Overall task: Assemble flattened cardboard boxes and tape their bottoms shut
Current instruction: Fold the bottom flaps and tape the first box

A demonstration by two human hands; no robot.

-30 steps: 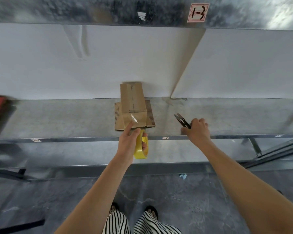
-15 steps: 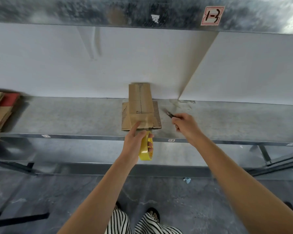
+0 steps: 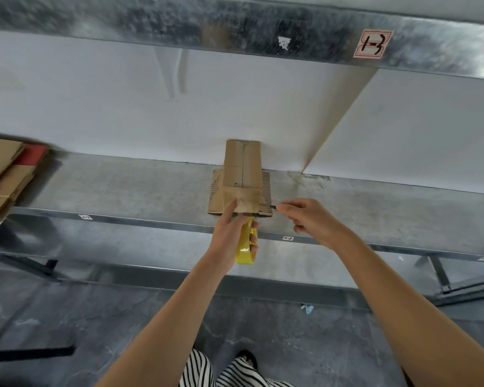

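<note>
Shelf (image 3: 123,191): grey metal, white wall (image 3: 123,107) behind; cardboard box (image 3: 242,169) is set on it.
Left hand (image 3: 229,236): tape roll (image 3: 246,247) is gripped.
Right hand (image 3: 310,219): black tool (image 3: 273,206) is pinched.

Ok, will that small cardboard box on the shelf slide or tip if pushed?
Likely light, easy to slide: the cardboard box is small, on a smooth metal shelf. Pushed back it probably stays, seeming to touch the wall. Tall and narrow, it could tip sideways, though its splayed flaps may help.

A narrow brown cardboard box (image 3: 242,169) rests on the shelf (image 3: 123,191), yellow tape roll (image 3: 245,247) at its near end.
</note>
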